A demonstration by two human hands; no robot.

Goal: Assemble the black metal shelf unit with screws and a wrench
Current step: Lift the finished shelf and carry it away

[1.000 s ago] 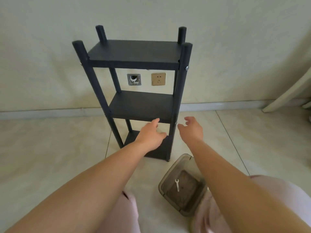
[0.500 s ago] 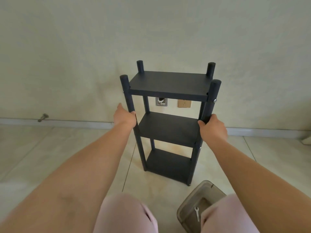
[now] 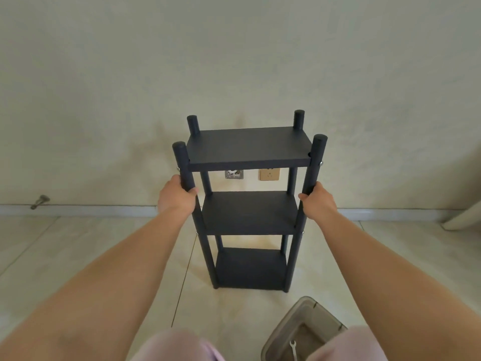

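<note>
Setting: pale tiled floor (image 3: 78, 256) against a cream wall (image 3: 234, 61), white skirting along the join.

Item: black metal shelf unit (image 3: 248, 149), three tiers on four round posts, standing upright on the floor close to the wall and square to the viewer. Silver screw heads show at the outer sides of the front posts, at the top and middle tiers.

Grip, left hand (image 3: 177, 198): closed around the front left post, between the top and middle tiers. Grip, right hand (image 3: 318, 200): closed around the front right post at about the same height.

Nearby: clear plastic box (image 3: 294, 324) on the floor by the right knee, holding a small wrench (image 3: 293, 348); whether spare screws lie in it cannot be made out. Two wall plates, one grey (image 3: 234, 174) and one tan socket (image 3: 269, 174), show behind the unit.

Risk, judged: the unit looks tall and narrow, so uneven pushing on the posts could rock or tip it; any loose screw would let the frame rack. A backward step could kick the box.
</note>
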